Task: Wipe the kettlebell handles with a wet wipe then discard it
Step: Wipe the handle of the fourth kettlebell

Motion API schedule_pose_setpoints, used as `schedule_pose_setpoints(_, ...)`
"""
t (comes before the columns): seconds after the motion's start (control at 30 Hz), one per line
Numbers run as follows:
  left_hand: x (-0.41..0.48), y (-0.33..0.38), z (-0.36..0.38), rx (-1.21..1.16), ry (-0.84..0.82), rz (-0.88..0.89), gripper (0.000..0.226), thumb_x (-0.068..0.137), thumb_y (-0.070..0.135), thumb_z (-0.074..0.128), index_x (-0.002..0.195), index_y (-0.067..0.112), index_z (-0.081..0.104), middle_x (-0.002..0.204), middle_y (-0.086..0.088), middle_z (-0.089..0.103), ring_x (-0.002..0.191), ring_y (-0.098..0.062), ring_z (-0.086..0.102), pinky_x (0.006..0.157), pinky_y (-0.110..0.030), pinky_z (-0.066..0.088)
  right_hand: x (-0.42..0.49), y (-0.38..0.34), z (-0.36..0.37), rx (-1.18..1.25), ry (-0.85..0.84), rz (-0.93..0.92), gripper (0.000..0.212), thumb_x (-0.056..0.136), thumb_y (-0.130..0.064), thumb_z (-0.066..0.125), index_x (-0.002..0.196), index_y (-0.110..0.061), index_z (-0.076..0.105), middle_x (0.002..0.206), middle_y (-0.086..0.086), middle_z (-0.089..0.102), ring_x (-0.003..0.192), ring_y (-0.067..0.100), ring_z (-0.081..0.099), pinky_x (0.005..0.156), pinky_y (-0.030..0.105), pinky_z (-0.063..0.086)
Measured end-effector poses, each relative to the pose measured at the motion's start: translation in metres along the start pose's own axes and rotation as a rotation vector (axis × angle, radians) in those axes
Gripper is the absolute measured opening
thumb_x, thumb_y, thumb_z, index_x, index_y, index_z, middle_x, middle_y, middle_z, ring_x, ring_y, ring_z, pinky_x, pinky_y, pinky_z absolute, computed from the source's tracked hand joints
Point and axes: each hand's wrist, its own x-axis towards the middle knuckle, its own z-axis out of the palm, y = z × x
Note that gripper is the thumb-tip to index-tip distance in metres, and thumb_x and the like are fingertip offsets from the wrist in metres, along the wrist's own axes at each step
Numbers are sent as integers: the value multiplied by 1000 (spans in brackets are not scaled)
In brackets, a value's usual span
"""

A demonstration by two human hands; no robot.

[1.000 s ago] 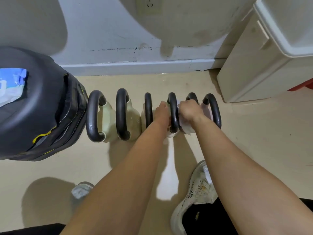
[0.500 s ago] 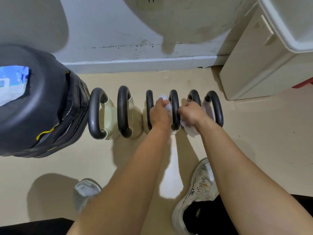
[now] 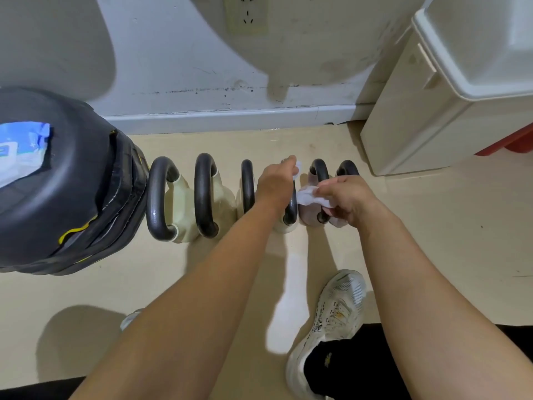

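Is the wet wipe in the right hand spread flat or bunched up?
Bunched up. The wet wipe shows creases and folds where the right hand pinches it, next to a kettlebell handle; no flat sheet is visible.

Your right hand (image 3: 346, 197) now pulls the wet wipe (image 3: 311, 197) rightward from the handle (image 3: 290, 212); your left hand (image 3: 275, 183) sits higher.

A black padded stack (image 3: 72, 183) crowds the left end of the kettlebell row (image 3: 204, 194), 6 handles. Behind the row, bare floor (image 3: 230, 142) runs to the wall (image 3: 173, 67). Right of the row, a white cabinet (image 3: 418, 125) stands near; 1 shoe (image 3: 331, 313) lies in front.
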Motion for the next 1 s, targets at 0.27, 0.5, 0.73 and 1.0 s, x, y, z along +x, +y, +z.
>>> schedule_pose_setpoints(0.27,38,16,-17,98,-92,-136,63,96,58,41,93,4,73,94,-10,71,73,-22,66,94,-37,57,-2,10,18,-94,-102,-171,11,83,2,74,92,-4,76,80,14,66,72,28,59,59,30,47)
schedule_pose_setpoints(0.5,48,30,-15,260,-284,-141,67,92,68,39,104,9,69,92,-10,66,87,-24,72,84,-30,59,-12,41,63,-364,13,-415,37,80,6,62,60,-22,74,52,-15,53,61,19,51,62,30,45)
schedule_pose_setpoints(0.73,36,26,-17,103,-178,8,35,98,42,49,109,15,69,97,-4,69,81,-20,65,74,-29,54,-15,45,69,-548,132,-475,27,82,-18,48,63,-6,63,63,10,69,63,31,66,61,45,59)
schedule_pose_setpoints(1.0,-34,-41,-11,235,223,22,27,95,12,45,114,21,62,112,5,65,103,-16,59,94,-31,48,-3,28,41,-411,124,-593,47,91,-6,46,132,-20,65,135,-2,59,119,13,58,99,20,46)
